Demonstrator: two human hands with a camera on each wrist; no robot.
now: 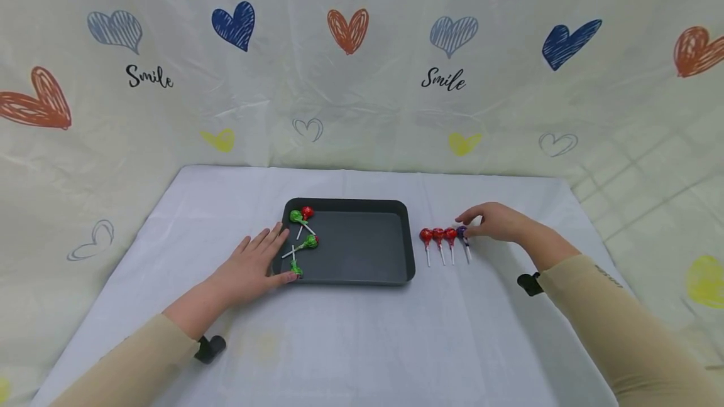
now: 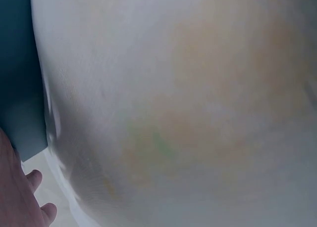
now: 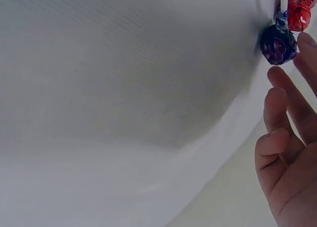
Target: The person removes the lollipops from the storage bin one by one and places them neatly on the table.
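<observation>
White-clothed counter [image 1: 362,344], lower half of frame. On it: dark tray [image 1: 362,250], center; three red lollipops [image 1: 438,235], one purple lollipop [image 1: 461,232], right of center.

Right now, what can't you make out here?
- Head view: the tray, left rim partly hidden by the left hand.
- Head view: marking on the right sleeve, too small to read.
- Left wrist view: most of the left hand, cut off by picture edges.
- Right wrist view: the red lollipops, cut off at top right.
</observation>
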